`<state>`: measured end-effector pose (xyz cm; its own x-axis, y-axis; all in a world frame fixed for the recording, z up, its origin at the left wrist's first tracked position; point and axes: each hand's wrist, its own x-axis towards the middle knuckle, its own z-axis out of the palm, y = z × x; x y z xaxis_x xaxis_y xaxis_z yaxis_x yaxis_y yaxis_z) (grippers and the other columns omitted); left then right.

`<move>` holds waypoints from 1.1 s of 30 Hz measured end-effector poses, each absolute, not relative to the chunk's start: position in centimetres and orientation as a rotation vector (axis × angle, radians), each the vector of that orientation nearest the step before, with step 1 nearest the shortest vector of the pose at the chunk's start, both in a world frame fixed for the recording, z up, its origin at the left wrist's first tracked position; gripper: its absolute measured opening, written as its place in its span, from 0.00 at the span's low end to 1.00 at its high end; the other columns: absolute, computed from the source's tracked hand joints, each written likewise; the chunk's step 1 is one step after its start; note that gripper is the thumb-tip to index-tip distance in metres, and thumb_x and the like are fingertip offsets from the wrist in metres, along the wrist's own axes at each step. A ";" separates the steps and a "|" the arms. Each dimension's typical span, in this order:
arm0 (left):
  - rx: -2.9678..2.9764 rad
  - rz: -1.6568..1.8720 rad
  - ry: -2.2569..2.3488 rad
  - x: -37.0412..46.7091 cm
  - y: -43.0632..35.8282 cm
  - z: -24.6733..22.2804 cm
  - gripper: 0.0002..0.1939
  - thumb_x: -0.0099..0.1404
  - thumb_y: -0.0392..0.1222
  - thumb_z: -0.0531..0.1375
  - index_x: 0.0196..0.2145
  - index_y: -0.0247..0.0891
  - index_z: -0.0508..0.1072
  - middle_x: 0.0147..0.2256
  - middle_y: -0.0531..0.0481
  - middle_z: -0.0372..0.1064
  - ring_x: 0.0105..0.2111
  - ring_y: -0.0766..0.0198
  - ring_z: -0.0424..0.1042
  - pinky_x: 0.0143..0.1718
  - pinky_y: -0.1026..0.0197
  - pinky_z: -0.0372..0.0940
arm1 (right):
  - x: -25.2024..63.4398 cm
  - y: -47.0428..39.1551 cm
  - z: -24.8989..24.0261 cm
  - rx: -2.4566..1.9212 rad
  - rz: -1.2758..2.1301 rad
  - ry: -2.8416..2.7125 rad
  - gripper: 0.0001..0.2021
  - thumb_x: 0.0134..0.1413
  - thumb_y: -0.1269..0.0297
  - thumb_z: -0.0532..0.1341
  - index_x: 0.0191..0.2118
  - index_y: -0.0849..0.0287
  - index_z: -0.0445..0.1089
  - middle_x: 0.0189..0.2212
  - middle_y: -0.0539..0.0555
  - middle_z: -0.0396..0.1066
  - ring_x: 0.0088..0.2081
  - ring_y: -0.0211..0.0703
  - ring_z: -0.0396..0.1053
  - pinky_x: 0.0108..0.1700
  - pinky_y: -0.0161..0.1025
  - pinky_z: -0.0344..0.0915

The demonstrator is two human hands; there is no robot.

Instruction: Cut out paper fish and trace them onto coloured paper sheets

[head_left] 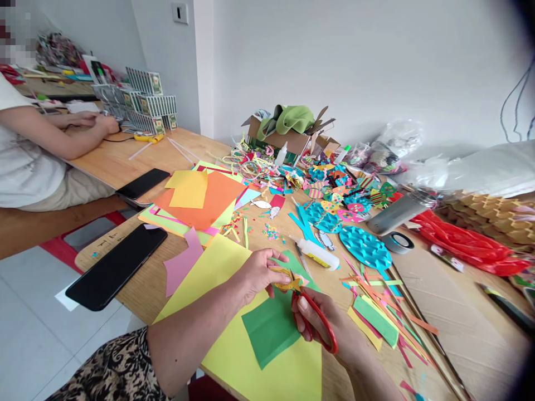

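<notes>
Pinched in the fingers of my left hand (261,273) is a small yellow paper fish cutout (284,278). My right hand (320,317) grips red-handled scissors (328,328), whose blades meet the paper at its tail end; whether they are parted is hard to see. Below both hands lies a piece of green paper (271,328) on a large yellow sheet (234,334). A white glue bottle (320,255) rests on its side just beyond my hands. Nearby are blue egg-tray-like ovals (365,247) and small white fish cutouts (261,204).
Coloured paper strips (393,317) and cardboard (451,295) lie at right, near a metal flask (399,214). Two black phones (119,267) and stacked coloured sheets (196,195) are at left. A cardboard box (276,142) stands behind. Another person (42,133) works beside stacked cards (146,106).
</notes>
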<state>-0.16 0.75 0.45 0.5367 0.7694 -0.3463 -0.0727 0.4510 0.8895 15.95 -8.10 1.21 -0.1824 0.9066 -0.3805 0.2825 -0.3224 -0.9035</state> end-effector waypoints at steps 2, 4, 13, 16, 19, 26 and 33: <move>0.970 0.605 0.857 -0.1 0.7 0.5 0.25 0.45 0.34 0.66 0.43 0.33 0.69 0.30 0.51 0.65 0.23 0.68 0.67 0.13 0.70 0.58 | 15.9 -8.1 1.2 -1.549 1.543 -1.392 0.26 0.51 0.37 0.57 0.27 0.58 0.60 0.20 0.48 0.64 0.19 0.32 0.60 0.21 0.32 0.50; 0.968 0.604 0.860 -0.1 0.7 0.5 0.25 0.45 0.34 0.66 0.43 0.33 0.69 0.30 0.51 0.65 0.23 0.68 0.67 0.13 0.70 0.58 | 15.9 -8.2 1.3 -1.538 1.549 -1.397 0.25 0.52 0.37 0.57 0.28 0.59 0.60 0.20 0.48 0.65 0.20 0.33 0.60 0.21 0.32 0.50; 0.958 0.597 0.865 -0.1 0.7 0.6 0.24 0.45 0.34 0.66 0.42 0.33 0.69 0.30 0.50 0.66 0.23 0.68 0.68 0.14 0.70 0.57 | 15.9 -8.2 1.5 -1.518 1.537 -1.412 0.24 0.53 0.39 0.57 0.27 0.59 0.60 0.20 0.48 0.64 0.20 0.33 0.60 0.22 0.31 0.50; 0.954 0.597 0.866 -0.1 0.8 0.6 0.24 0.45 0.34 0.66 0.42 0.33 0.69 0.30 0.51 0.65 0.23 0.68 0.67 0.13 0.70 0.57 | 15.9 -8.2 1.5 -1.520 1.542 -1.409 0.24 0.53 0.39 0.56 0.27 0.59 0.60 0.20 0.48 0.64 0.20 0.32 0.59 0.21 0.31 0.49; 0.951 0.593 0.864 -0.2 0.8 0.6 0.24 0.45 0.33 0.66 0.42 0.33 0.68 0.29 0.52 0.65 0.23 0.69 0.67 0.13 0.71 0.57 | 16.0 -8.3 1.4 -1.526 1.535 -1.412 0.24 0.54 0.39 0.57 0.27 0.59 0.59 0.19 0.47 0.63 0.19 0.31 0.58 0.21 0.31 0.48; 0.941 0.594 0.857 -0.2 0.8 0.7 0.25 0.45 0.34 0.67 0.42 0.33 0.68 0.29 0.52 0.65 0.23 0.68 0.67 0.13 0.70 0.57 | 16.0 -8.3 1.3 -1.526 1.529 -1.389 0.25 0.53 0.38 0.56 0.26 0.58 0.58 0.18 0.47 0.63 0.18 0.31 0.58 0.20 0.31 0.48; 0.936 0.597 0.846 -0.1 0.8 0.5 0.26 0.43 0.37 0.69 0.42 0.34 0.68 0.29 0.51 0.66 0.23 0.68 0.67 0.14 0.70 0.56 | 15.9 -8.2 1.3 -1.541 1.507 -1.398 0.24 0.52 0.39 0.57 0.26 0.57 0.58 0.18 0.46 0.62 0.17 0.32 0.58 0.20 0.32 0.48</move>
<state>-0.15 0.82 0.53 0.5453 0.7569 -0.3600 -0.0855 0.4775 0.8745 15.89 -8.24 1.28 -0.1784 0.9186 -0.3527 0.2833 -0.2953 -0.9124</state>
